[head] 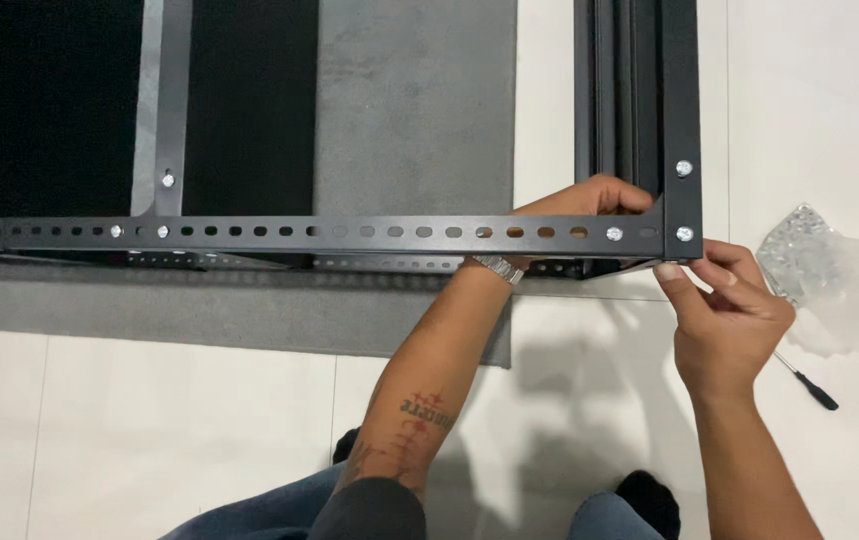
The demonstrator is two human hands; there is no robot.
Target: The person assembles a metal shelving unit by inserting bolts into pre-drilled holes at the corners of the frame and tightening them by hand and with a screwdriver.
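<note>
Left hand (pixel 589 200) grips behind black slotted rail (pixel 349 232); right hand (pixel 724 300) pinches frame corner (pixel 682 240). Steel looks stiff, heavy; hold near bolted corner.

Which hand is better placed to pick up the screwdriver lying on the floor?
The right hand. It holds the frame corner on the screwdriver's side, whereas the left hand reaches behind the rail.

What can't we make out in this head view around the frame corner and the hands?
- Left hand: fingers reach behind the slotted black rail; whatever they hold or touch is hidden by the rail.
- Right hand: fingertips pinch at the frame corner; anything between them is too small to tell.
- Clear plastic bag: contents too blurred to tell.
- Screwdriver: tip hidden under the bag.
- Frame: cut off by the top and left edges.
</note>
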